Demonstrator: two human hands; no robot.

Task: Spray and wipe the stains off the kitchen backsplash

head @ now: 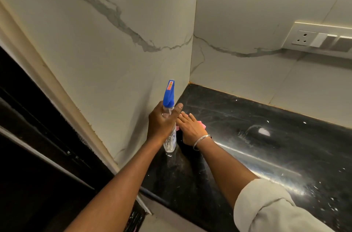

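Observation:
My left hand [162,122] grips the neck of a clear spray bottle [170,142] with a blue trigger head; the bottle stands upright with its base on the black countertop [266,151] in the corner. My right hand [191,128], with a metal bangle on the wrist, lies flat on a pink cloth [203,124] on the counter, just right of the bottle. Most of the cloth is hidden under the hand. The white marble-look backsplash [238,72] rises behind and to the left of both hands.
A socket and switch plate [322,38] is fixed to the back wall at the right. A side wall panel [106,56] with grey veining meets the back wall in the corner. Dark cabinetry [38,155] drops away on the left. The counter shows white specks and smears.

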